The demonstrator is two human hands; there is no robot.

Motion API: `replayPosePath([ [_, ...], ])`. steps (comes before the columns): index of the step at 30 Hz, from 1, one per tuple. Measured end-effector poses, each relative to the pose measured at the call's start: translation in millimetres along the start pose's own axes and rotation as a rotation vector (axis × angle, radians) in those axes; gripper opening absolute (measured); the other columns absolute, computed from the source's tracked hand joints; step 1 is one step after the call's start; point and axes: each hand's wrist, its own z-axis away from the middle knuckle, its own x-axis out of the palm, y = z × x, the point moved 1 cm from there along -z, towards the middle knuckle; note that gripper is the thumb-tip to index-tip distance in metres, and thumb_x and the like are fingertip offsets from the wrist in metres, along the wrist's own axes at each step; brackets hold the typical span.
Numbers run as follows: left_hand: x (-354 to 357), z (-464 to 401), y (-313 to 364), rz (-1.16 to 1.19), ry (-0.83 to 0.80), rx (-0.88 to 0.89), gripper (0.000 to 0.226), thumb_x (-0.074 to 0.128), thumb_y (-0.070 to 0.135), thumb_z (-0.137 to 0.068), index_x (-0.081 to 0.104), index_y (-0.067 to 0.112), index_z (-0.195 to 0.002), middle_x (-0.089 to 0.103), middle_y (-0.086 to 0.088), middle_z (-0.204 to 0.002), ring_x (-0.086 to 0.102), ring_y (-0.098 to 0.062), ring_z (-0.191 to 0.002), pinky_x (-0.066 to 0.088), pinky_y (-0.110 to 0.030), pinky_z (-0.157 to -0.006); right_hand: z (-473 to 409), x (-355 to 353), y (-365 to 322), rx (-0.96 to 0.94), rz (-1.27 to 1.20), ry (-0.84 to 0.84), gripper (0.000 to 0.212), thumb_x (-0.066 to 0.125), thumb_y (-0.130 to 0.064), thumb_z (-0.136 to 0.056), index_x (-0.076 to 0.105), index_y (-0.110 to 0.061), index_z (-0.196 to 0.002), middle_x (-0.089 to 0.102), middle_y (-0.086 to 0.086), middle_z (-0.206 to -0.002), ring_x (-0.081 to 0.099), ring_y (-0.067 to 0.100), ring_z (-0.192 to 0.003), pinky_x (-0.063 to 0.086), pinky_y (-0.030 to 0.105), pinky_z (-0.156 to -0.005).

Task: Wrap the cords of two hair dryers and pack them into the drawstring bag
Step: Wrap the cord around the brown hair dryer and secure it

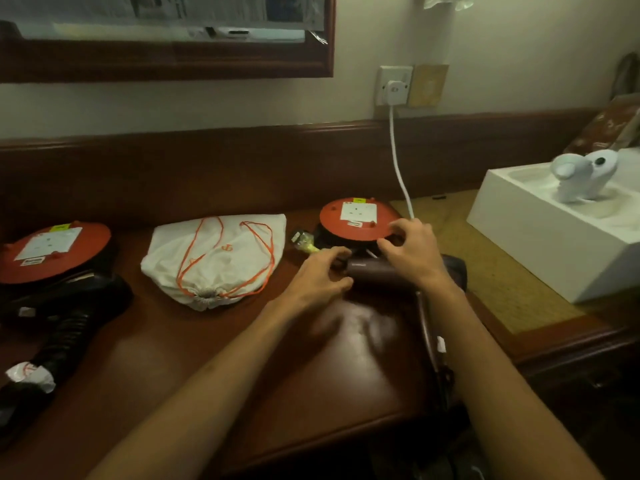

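A dark brown hair dryer (375,273) lies on the wooden desk, right of centre, its handle running toward me under my right forearm. My left hand (320,275) curls round the dryer's barrel end from the left. My right hand (412,251) reaches over the barrel with bent fingers, touching the rim of a red-topped cord reel (353,221) behind it. A white drawstring bag (214,261) with orange cords lies closed at the centre. A second dark dryer (69,320) with a wound cord lies at the left.
Another red-topped reel (52,251) sits at the far left. A white cable (398,161) hangs from the wall socket (394,86) down to the desk. A white box (554,230) holding a white object stands on the right. A yellow tag (306,245) lies beside the right reel.
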Motion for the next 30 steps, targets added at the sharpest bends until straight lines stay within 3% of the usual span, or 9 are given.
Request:
replayPosePath([
  [2, 19, -2, 8, -0.031, -0.035, 0.033, 0.060, 0.075, 0.037, -0.087, 0.051, 0.031, -0.141, 0.053, 0.004, -0.144, 0.048, -0.015, -0.132, 0.039, -0.037, -0.112, 30, -14, 20, 0.102, 0.068, 0.111, 0.045, 0.071, -0.027, -0.087, 0.060, -0.013, -0.128, 0.050, 0.011, -0.130, 0.043, 0.027, -0.125, 0.044, 0.042, -0.105],
  [6, 38, -2, 10, -0.144, 0.231, 0.013, 0.049, 0.070, 0.044, -0.090, 0.061, 0.028, -0.135, 0.063, 0.004, -0.135, 0.058, -0.019, -0.122, 0.043, -0.043, -0.105, 76, -22, 44, 0.302, 0.201, 0.136, 0.069, 0.079, -0.029, -0.080, 0.043, -0.018, -0.138, 0.036, 0.015, -0.141, 0.036, 0.033, -0.133, 0.042, 0.048, -0.108],
  [10, 45, 1, 8, -0.166, 0.281, 0.001, 0.045, 0.066, 0.043, -0.092, 0.061, 0.028, -0.134, 0.064, 0.003, -0.134, 0.057, -0.021, -0.121, 0.038, -0.041, -0.101, 98, -21, 43, 0.404, -0.041, -0.065, 0.105, 0.077, -0.028, -0.086, 0.001, -0.028, -0.158, 0.049, 0.019, -0.143, 0.051, 0.037, -0.131, 0.045, 0.049, -0.103],
  [13, 46, 4, 10, -0.161, 0.284, -0.015, 0.045, 0.065, 0.043, -0.093, 0.060, 0.028, -0.135, 0.062, 0.002, -0.136, 0.054, -0.021, -0.124, 0.036, -0.040, -0.101, 108, -14, 40, 0.400, 0.079, -0.133, 0.117, 0.075, -0.021, -0.088, -0.019, -0.027, -0.157, 0.059, 0.015, -0.134, 0.061, 0.031, -0.117, 0.049, 0.042, -0.089],
  [18, 27, 10, 16, -0.206, 0.280, 0.042, 0.042, 0.070, 0.042, -0.090, 0.065, 0.023, -0.127, 0.065, 0.001, -0.127, 0.051, -0.021, -0.122, 0.037, -0.039, -0.101, 107, -21, 40, 0.273, -0.029, -0.039, 0.103, 0.073, -0.013, -0.087, 0.002, -0.034, -0.159, 0.064, 0.010, -0.123, 0.065, 0.023, -0.096, 0.055, 0.041, -0.085],
  [20, 5, 13, 29, -0.104, 0.350, 0.187, 0.040, 0.074, 0.039, -0.085, 0.068, 0.024, -0.122, 0.064, 0.003, -0.126, 0.048, -0.018, -0.122, 0.040, -0.036, -0.101, 102, -31, 34, 0.150, 0.001, 0.001, 0.089, 0.075, -0.014, -0.084, 0.024, -0.032, -0.155, 0.066, 0.006, -0.124, 0.067, 0.024, -0.105, 0.052, 0.052, -0.098],
  [22, -20, 16, 46, -0.030, 0.339, 0.308, 0.048, 0.077, 0.042, -0.083, 0.064, 0.030, -0.128, 0.058, 0.005, -0.135, 0.039, -0.015, -0.128, 0.035, -0.035, -0.105, 94, -42, 22, 0.036, 0.091, -0.019, 0.065, 0.077, -0.018, -0.083, 0.048, -0.028, -0.139, 0.067, 0.002, -0.122, 0.066, 0.021, -0.108, 0.053, 0.049, -0.098],
  [27, -54, 18, 67, -0.500, 0.123, 0.527, 0.070, 0.077, 0.058, -0.076, 0.053, 0.040, -0.140, 0.019, 0.003, -0.167, 0.005, -0.023, -0.154, 0.009, -0.047, -0.120, 65, -66, -36, -0.203, 0.309, -0.187, 0.035, 0.080, -0.036, -0.076, 0.061, -0.031, -0.105, 0.068, -0.005, -0.101, 0.065, 0.019, -0.094, 0.057, 0.043, -0.080],
  [30, -58, 22, 46, -0.617, 0.101, 0.552, 0.066, 0.075, 0.060, -0.078, 0.058, 0.036, -0.138, 0.022, 0.002, -0.167, 0.002, -0.022, -0.156, 0.001, -0.052, -0.124, 59, -60, -71, -0.320, 0.353, -0.291, 0.034, 0.079, -0.038, -0.074, 0.063, -0.031, -0.103, 0.067, -0.005, -0.096, 0.064, 0.018, -0.090, 0.058, 0.045, -0.080],
])
